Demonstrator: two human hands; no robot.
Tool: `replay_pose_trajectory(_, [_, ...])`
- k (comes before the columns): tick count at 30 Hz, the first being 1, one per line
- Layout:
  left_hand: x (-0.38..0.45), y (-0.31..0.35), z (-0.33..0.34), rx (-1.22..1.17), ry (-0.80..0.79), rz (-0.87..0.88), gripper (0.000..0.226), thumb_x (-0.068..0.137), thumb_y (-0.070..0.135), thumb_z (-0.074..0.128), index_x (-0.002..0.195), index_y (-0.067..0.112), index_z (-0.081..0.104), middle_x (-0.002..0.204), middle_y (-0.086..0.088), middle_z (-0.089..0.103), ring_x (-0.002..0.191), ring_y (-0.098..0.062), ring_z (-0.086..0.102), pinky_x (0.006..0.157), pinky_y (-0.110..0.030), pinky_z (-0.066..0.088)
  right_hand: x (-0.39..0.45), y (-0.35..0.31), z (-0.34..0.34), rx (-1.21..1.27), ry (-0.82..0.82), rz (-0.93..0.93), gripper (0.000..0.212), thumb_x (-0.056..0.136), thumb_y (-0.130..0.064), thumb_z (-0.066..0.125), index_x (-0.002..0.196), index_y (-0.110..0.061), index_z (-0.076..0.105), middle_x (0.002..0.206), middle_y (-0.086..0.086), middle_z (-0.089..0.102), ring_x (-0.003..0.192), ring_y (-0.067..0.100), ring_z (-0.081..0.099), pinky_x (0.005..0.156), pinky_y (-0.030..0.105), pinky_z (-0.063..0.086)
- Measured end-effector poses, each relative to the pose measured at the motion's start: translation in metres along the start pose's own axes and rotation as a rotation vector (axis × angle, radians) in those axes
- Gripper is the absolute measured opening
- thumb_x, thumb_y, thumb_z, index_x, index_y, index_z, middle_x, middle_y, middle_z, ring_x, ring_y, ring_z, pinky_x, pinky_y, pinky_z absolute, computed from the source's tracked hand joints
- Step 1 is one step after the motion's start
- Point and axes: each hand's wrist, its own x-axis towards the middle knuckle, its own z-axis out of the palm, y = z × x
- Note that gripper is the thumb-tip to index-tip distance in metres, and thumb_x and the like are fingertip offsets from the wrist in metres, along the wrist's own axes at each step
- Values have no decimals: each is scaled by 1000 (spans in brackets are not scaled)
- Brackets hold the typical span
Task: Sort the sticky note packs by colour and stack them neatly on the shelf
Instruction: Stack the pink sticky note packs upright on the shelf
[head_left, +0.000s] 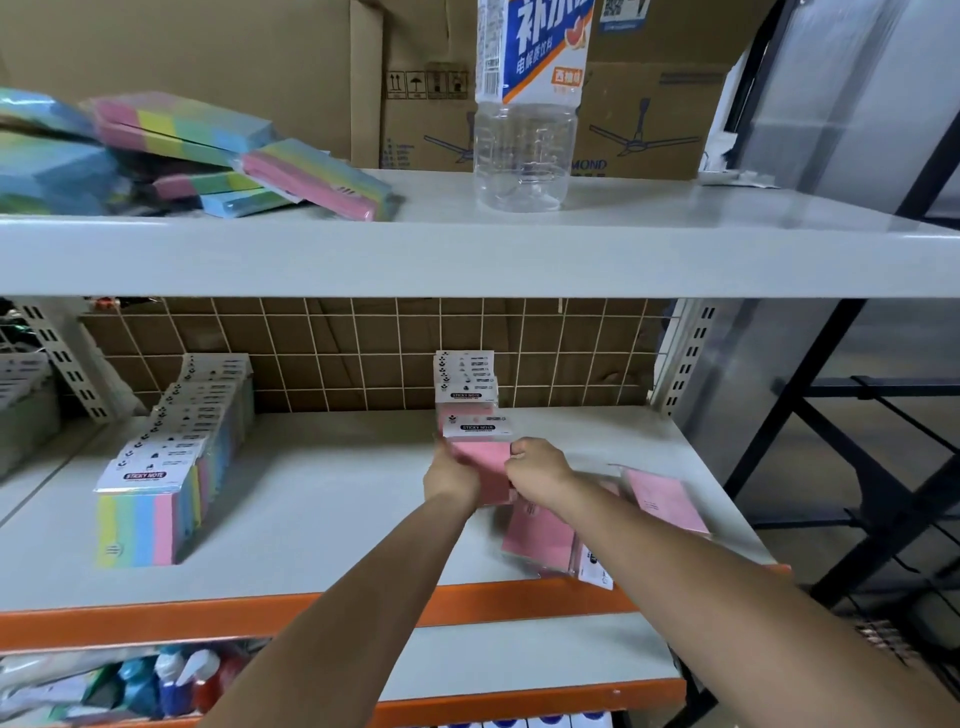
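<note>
- Middle shelf (322, 499): grey board with an orange front edge, a wire grid panel (363, 343) across its back.
- Pink sticky note pack (480, 452): held upright between both hands near the middle of the shelf, at the front of a row; white "STICKY NOTE" header card on top.
- Left hand (451, 475): fingers curled round the pack's left edge, gripping it.
- Right hand (537, 462): fingers curled round the pack's right edge, gripping it.
- Row of pink packs (465, 382): standing upright just behind the held pack, running back to the grid panel.
- Loose pink packs (540, 535): lying flat and overlapping on the right of the shelf, partly under the right forearm; one more (665, 499) lies tilted further right.
- Row of multicolour packs (176, 452): upright on the left of the shelf, in yellow, green, blue and pink strips, well apart from the pink row.
- Upper shelf (467, 249): an untidy heap of multicolour packs (208, 156) at left; a clear plastic bottle (527, 104) with a blue and white label stands at centre.
- Cardboard boxes (639, 114): behind the bottle.
- Bottom shelf: spray bottles (182, 680), partly visible.
</note>
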Motion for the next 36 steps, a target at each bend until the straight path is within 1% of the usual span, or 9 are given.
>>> replay_pose_trajectory(3, [11,0,-2,-29,-46,-9,65,88,14,44,149,17,23,136,-16,49,123,-35,49,103,-40,42,7,-5,8,-36,-45,-5,21,83,-2,41,97,-13,54,97,8,55,84,24,52,51,22,34])
replay_pose_trajectory(9, [59,-10,3,-99,-78,18,80,68,20,41,147,18,27,134,-12,53,121,-33,51,104,-45,42,19,-9,18,-25,-80,-51,44,79,-6,39,119,-14,57,115,5,64,104,24,58,86,27,48])
replay_pose_trajectory(14, [94,-20,19,-162,-79,95,71,77,31,55,143,17,33,136,-7,52,123,-29,52,105,-45,42,31,-15,16,-80,-79,-81,26,84,-6,41,101,-14,59,99,9,62,89,23,55,56,21,36])
replay_pose_trajectory(17, [94,-16,20,-158,-95,87,80,78,20,61,149,12,24,142,-11,45,126,-30,48,106,-46,40,35,-15,16,-89,-86,-97,27,87,-6,41,104,-16,58,105,11,62,91,21,52,64,23,36])
replay_pose_trajectory(21, [118,-30,29,-188,-94,-21,92,68,37,62,150,16,25,139,-15,48,123,-32,50,104,-45,43,41,-14,19,-74,-89,-97,31,86,-7,43,110,-17,59,111,9,63,95,21,53,70,22,35])
replay_pose_trajectory(25, [105,-20,21,-175,-103,-20,88,75,29,76,147,13,28,134,-11,52,119,-27,53,92,-29,44,42,-16,16,-78,-97,-94,32,88,-5,41,114,-15,57,112,9,61,98,24,53,73,22,36])
replay_pose_trajectory(28, [99,-15,16,-91,-97,-42,77,84,31,70,147,10,30,137,-10,50,121,-25,52,89,-24,41,43,-14,16,-56,-85,-87,33,89,-6,40,118,-11,55,118,12,60,103,26,54,76,23,36])
replay_pose_trajectory(31, [91,-10,12,-71,-105,-48,60,90,24,64,139,1,38,132,-11,54,108,-22,55,70,-15,39,43,-13,19,-27,-83,-71,36,89,-7,40,123,-10,51,122,12,58,107,26,54,79,24,39])
replay_pose_trajectory(36, [82,-2,14,-162,-133,38,33,87,-4,63,109,13,45,80,2,54,65,-5,54,46,-5,42,43,-11,23,-35,-127,-58,38,89,-12,42,125,-15,53,124,7,59,112,25,54,86,27,43])
